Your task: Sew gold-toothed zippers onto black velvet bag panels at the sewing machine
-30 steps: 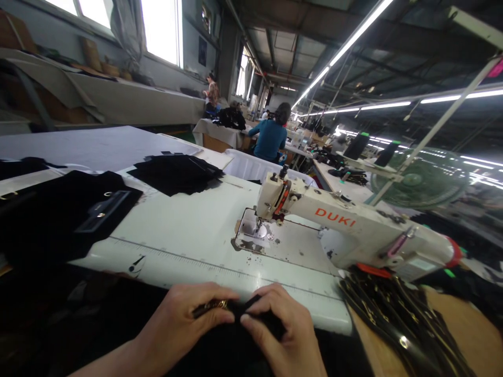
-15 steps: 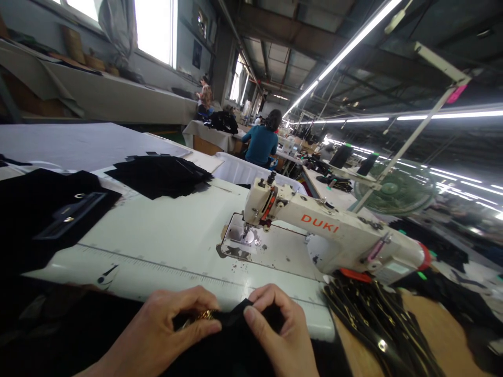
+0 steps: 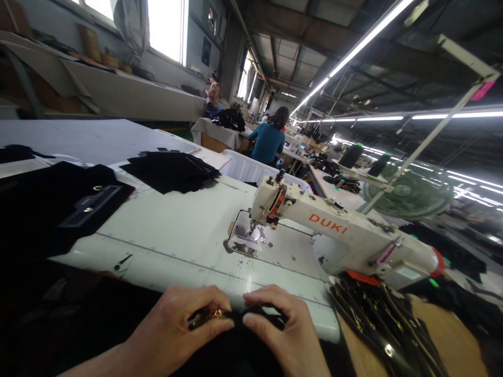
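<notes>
At the table's front edge, my left hand [image 3: 176, 324] is closed in a pinch on black fabric [image 3: 236, 352]. Something gold and shiny [image 3: 217, 313], perhaps a chain or zipper, shows inside that hand's curled fingers. My right hand [image 3: 285, 327] pinches the same dark cloth a short way to the right, thumb beneath and fingers above. Most of the fabric hangs low in front of me and merges with the shadow. Beyond the hands stands a white sewing machine [image 3: 328, 225] with orange "DUKI" lettering; its needle plate [image 3: 254, 233] holds no cloth.
Black cut pieces [image 3: 173, 170] lie stacked on the table's left. A larger black panel [image 3: 51, 209] with gold fittings overhangs the left edge. Black straps with gold hardware [image 3: 385, 319] lie at right. Behind are a white bin [image 3: 251, 170], a fan [image 3: 408, 188] and a seated person [image 3: 268, 141].
The view has swung slightly left, so the scene sits further right. My hands have drawn closer together, and the fabric peak between them has dropped lower. Both still grip the cloth.
</notes>
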The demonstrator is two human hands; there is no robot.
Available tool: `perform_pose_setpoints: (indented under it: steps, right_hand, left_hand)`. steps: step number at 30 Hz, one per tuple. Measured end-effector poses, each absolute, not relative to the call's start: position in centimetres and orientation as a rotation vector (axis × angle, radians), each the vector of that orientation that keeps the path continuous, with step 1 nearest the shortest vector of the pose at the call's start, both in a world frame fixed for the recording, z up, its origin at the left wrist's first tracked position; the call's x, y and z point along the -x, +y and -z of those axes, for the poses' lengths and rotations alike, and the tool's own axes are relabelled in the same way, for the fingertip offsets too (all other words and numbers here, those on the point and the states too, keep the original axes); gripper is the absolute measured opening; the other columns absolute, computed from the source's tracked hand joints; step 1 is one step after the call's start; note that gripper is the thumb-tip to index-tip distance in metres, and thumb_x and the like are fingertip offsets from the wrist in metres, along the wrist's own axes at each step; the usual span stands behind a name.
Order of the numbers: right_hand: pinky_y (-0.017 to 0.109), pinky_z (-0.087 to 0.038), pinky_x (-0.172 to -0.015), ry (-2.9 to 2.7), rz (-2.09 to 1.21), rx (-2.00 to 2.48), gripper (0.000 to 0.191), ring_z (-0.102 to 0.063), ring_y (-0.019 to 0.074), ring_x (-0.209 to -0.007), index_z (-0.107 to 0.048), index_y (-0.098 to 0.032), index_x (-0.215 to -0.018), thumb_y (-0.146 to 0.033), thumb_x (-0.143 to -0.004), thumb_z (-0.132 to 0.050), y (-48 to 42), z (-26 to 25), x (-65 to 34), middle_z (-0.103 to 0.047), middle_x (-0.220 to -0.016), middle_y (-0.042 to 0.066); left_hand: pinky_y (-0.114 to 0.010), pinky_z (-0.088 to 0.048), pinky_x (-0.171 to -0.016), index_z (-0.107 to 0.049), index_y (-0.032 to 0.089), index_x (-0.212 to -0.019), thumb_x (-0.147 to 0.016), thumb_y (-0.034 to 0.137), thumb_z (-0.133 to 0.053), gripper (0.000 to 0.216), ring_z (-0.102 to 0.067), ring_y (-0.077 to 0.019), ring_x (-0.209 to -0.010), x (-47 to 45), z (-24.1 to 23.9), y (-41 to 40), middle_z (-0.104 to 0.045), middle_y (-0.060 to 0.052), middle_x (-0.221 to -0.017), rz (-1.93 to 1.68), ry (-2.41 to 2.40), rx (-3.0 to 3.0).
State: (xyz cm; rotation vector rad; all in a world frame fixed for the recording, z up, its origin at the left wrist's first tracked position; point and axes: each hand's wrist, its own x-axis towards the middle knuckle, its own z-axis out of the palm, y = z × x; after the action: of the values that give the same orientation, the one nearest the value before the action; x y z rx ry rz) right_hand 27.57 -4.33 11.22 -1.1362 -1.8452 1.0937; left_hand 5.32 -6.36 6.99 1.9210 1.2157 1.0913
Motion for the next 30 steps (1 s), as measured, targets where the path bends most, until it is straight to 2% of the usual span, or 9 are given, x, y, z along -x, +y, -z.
perform_pose_setpoints:
  steps: [1,3,9,13,17,21,26,30]
  right_hand:
    - [0.028,-0.055,-0.081,-1.888,-1.092,1.121,0.010,-0.072,0.0206,-0.086,-0.081,-0.024,-0.094,-0.024,-0.085,-0.077,-4.3,-11.1,-27.6,-0.078,-0.090,0.003]
    - [0.026,-0.055,-0.075,-1.932,-1.048,1.100,0.009,-0.073,0.0192,-0.080,-0.082,-0.025,-0.088,-0.022,-0.088,-0.073,-4.2,-11.0,-27.6,-0.077,-0.085,0.002]
    - [0.026,-0.056,-0.076,-1.963,-0.936,1.056,0.012,-0.072,0.0188,-0.080,-0.080,-0.024,-0.091,-0.019,-0.089,-0.070,-4.6,-11.0,-27.4,-0.077,-0.085,0.002]
    - [0.026,-0.055,-0.081,-1.902,-1.017,1.042,0.020,-0.073,0.0198,-0.085,-0.082,-0.026,-0.099,-0.020,-0.080,-0.081,-4.7,-10.8,-26.8,-0.078,-0.091,0.002]
    - [0.025,-0.053,-0.072,-1.841,-1.055,1.047,0.010,-0.073,0.0180,-0.076,-0.084,-0.028,-0.089,-0.022,-0.083,-0.079,-5.0,-10.3,-26.5,-0.078,-0.081,0.001]
    - [0.026,-0.052,-0.071,-1.871,-1.008,1.075,0.006,-0.072,0.0188,-0.075,-0.084,-0.026,-0.087,-0.024,-0.085,-0.078,-5.3,-10.3,-26.7,-0.077,-0.078,0.002]
    - [0.027,-0.055,-0.073,-1.889,-1.007,1.110,0.008,-0.074,0.0201,-0.077,-0.084,-0.026,-0.090,-0.024,-0.083,-0.081,-5.4,-10.6,-26.5,-0.078,-0.082,0.003]
    - [0.025,-0.056,-0.071,-1.961,-0.993,1.064,0.010,-0.075,0.0192,-0.076,-0.084,-0.028,-0.089,-0.020,-0.083,-0.080,-5.3,-10.6,-26.4,-0.079,-0.082,0.002]
  left_hand:
    - [-0.018,-0.044,-0.057,-0.070,0.023,-0.081,-0.089,0.032,-0.069,0.012,-0.064,-0.0111,-0.057,-5.3,-6.8,-6.4,-0.069,0.007,-0.066,-1.104,1.209,-1.925]
    - [-0.018,-0.044,-0.058,-0.069,0.023,-0.082,-0.089,0.030,-0.070,0.010,-0.064,-0.0106,-0.057,-5.4,-6.6,-6.5,-0.069,0.008,-0.067,-1.126,1.201,-1.935]
    - [-0.017,-0.046,-0.060,-0.068,0.025,-0.086,-0.092,0.028,-0.070,0.007,-0.065,-0.0103,-0.057,-5.6,-6.4,-6.8,-0.069,0.008,-0.068,-1.225,1.172,-2.029]
    - [-0.016,-0.047,-0.062,-0.067,0.027,-0.089,-0.093,0.030,-0.070,0.006,-0.067,-0.0105,-0.059,-5.7,-5.7,-6.8,-0.070,0.009,-0.072,-1.283,1.163,-2.047]
    - [-0.015,-0.049,-0.065,-0.065,0.029,-0.097,-0.094,0.034,-0.070,0.008,-0.070,-0.0105,-0.062,-5.8,-5.0,-7.1,-0.071,0.010,-0.074,-1.286,1.127,-2.050]
    - [-0.014,-0.050,-0.067,-0.064,0.031,-0.100,-0.096,0.036,-0.069,0.008,-0.072,-0.0101,-0.064,-5.8,-4.8,-7.1,-0.073,0.010,-0.077,-1.289,1.085,-2.033]
    - [-0.015,-0.050,-0.062,-0.064,0.028,-0.095,-0.094,0.031,-0.069,0.007,-0.070,-0.0113,-0.060,-6.0,-4.6,-6.9,-0.070,0.008,-0.073,-1.248,1.093,-2.027]
    - [-0.014,-0.050,-0.064,-0.060,0.028,-0.098,-0.091,0.027,-0.071,0.012,-0.070,-0.0118,-0.063,-6.6,-4.5,-6.9,-0.070,0.008,-0.074,-1.172,1.074,-1.988]
